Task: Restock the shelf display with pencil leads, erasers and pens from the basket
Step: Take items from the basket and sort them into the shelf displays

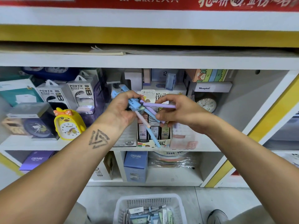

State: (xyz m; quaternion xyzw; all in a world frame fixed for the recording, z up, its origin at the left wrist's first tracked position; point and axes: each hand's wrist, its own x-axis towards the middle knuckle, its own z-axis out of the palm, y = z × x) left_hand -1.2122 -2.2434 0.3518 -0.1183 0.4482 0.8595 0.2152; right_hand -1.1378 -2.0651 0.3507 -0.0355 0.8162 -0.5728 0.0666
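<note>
Lowest in view, a white basket (176,206) stood on the floor between the person's legs, with small flat packs and pens lying loose in it, too jumbled to count. A shoe (216,215) showed to its right.

Both hands were raised in front of the middle shelf (40,143). The left hand (121,109) had its fingers curled round a bunch of pastel pens (145,120), blue, pink and lilac, whose lower ends fanned out downward; at least four showed, the exact number hidden by the fingers. The right hand (176,110), close beside the left, pinched one lilac pen (159,105) between thumb and fingertips, lying nearly level with its tip against the bunch.

Directly behind the hands stood the pencil-lead display box (153,141), partly covered by them and by the hanging pens. Three rows of lead packs showed in it. To the left stood a yellow chick-shaped clock (68,126) and two power-bank packages (80,91). A round clock (207,103) stood to the right, under a white box (213,87). On the lower shelf were two boxes marked CRUHRE (135,165).
</note>
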